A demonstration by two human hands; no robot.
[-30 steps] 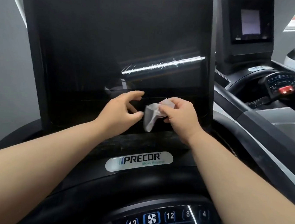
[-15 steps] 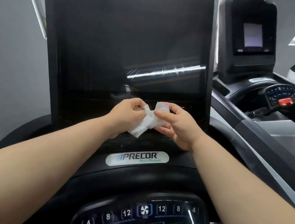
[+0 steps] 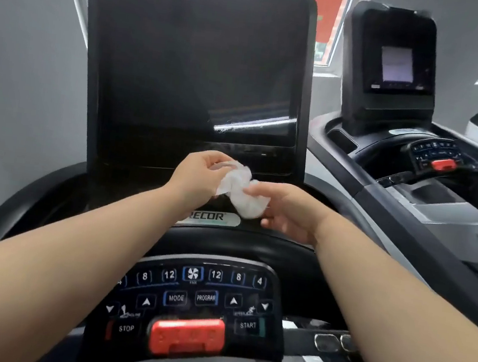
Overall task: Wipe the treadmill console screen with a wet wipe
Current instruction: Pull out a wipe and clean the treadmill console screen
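Note:
The tall black console screen [image 3: 196,72] of the treadmill stands upright in front of me, dark, with a bright streak of reflection low on its right side. Just below its bottom edge both hands hold a crumpled white wet wipe [image 3: 241,191]. My left hand [image 3: 199,176] pinches the wipe's upper left part. My right hand [image 3: 285,210] grips its lower right part with thumb and fingers. The wipe is off the screen, in the air in front of the console's lower bezel.
Below my arms lies the button panel [image 3: 198,292] with a red stop clip [image 3: 187,335]. A second treadmill with a small lit screen [image 3: 397,65] stands to the right. A grey wall is on the left.
My left hand closed on the wipe that my right hand held alone. Both hands dropped slightly away from the screen, and the wipe looks more spread and crumpled. The view tilted back, showing more of the console.

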